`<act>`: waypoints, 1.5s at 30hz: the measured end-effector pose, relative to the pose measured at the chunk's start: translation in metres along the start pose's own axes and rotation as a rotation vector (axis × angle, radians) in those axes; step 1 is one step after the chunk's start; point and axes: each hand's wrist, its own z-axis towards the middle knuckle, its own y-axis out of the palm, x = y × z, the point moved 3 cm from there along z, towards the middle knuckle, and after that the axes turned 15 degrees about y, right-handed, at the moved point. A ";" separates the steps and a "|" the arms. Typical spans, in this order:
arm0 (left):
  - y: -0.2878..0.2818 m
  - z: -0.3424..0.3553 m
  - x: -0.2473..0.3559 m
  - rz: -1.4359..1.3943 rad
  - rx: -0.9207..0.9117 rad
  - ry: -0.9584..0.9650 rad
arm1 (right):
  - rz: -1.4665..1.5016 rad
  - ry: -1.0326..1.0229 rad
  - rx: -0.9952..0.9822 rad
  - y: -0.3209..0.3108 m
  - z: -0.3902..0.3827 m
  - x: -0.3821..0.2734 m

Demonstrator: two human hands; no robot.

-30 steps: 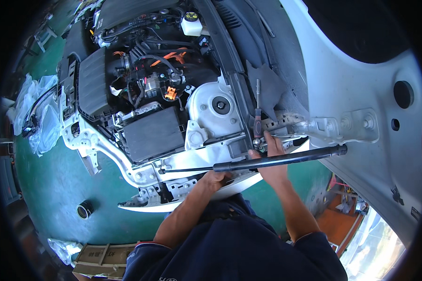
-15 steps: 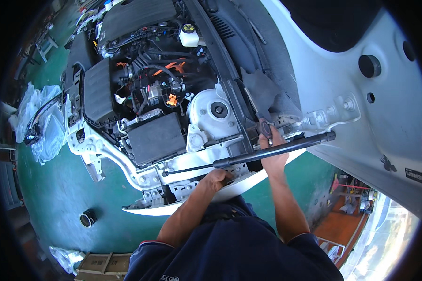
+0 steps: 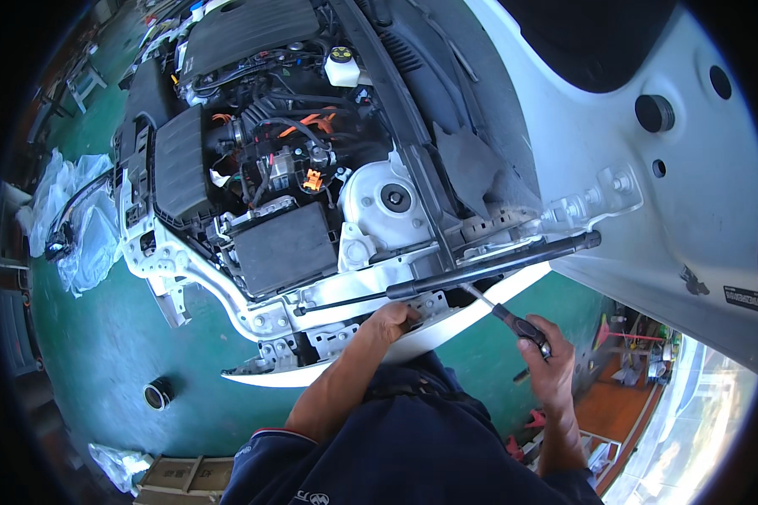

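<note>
Right grip [image 3: 552,364] clasps tool [image 3: 520,326] over green floor [image 3: 118,337]

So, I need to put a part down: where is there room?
The green floor between the plastic sheeting, black cylinder and white panel looks bare. It's crowded in the engine bay and beside the black strut, where the left hand and the tool in the right hand are.
</note>
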 end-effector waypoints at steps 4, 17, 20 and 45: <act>-0.003 0.003 0.001 -0.009 -0.031 -0.003 | -0.198 -0.190 -0.106 0.013 0.021 0.003; -0.007 0.010 -0.004 -0.009 -0.067 -0.013 | -0.519 -0.360 -0.321 0.039 0.060 -0.023; -0.006 0.008 -0.004 0.002 -0.042 -0.032 | -0.598 -0.406 -0.336 0.042 0.064 -0.031; -0.007 0.010 -0.008 -0.009 -0.046 -0.055 | -0.005 0.141 -0.723 0.044 0.066 -0.015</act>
